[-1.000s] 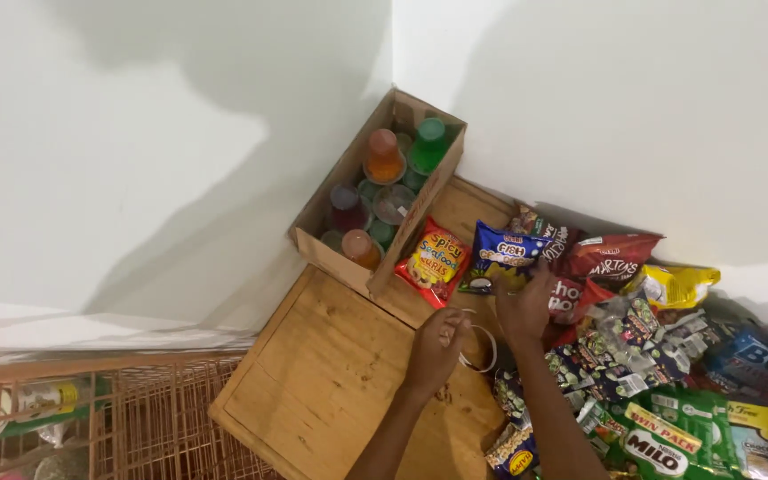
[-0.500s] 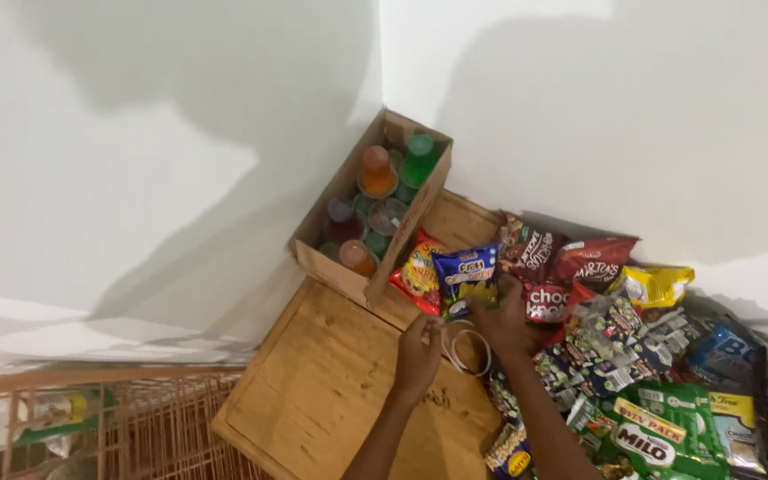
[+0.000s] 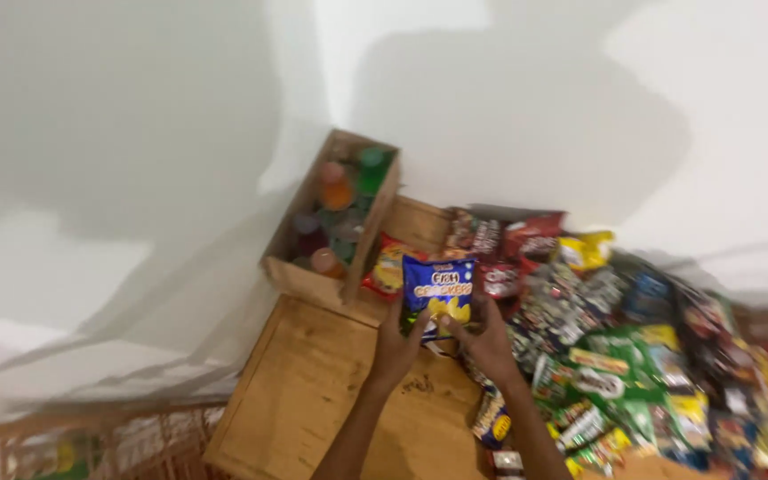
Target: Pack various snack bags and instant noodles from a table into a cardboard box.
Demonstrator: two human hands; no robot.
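A blue snack packet (image 3: 439, 286) with yellow print is held upright between both my hands above a wooden board (image 3: 313, 391). My left hand (image 3: 399, 342) grips its lower left edge. My right hand (image 3: 484, 339) grips its lower right edge. A red and yellow snack packet (image 3: 386, 266) lies just behind, against a wooden crate (image 3: 298, 272). The view is blurred.
The wooden crate holds several bottles with coloured caps (image 3: 337, 191). A heap of snack packets (image 3: 633, 356) in red, green, yellow and silver spreads to the right. A wicker basket (image 3: 91, 440) is at lower left. White walls meet in a corner behind.
Both hands have lifted the blue snack packet off the pile and brought it toward the middle, above the board. The camera has shifted, so the crate sits more central.
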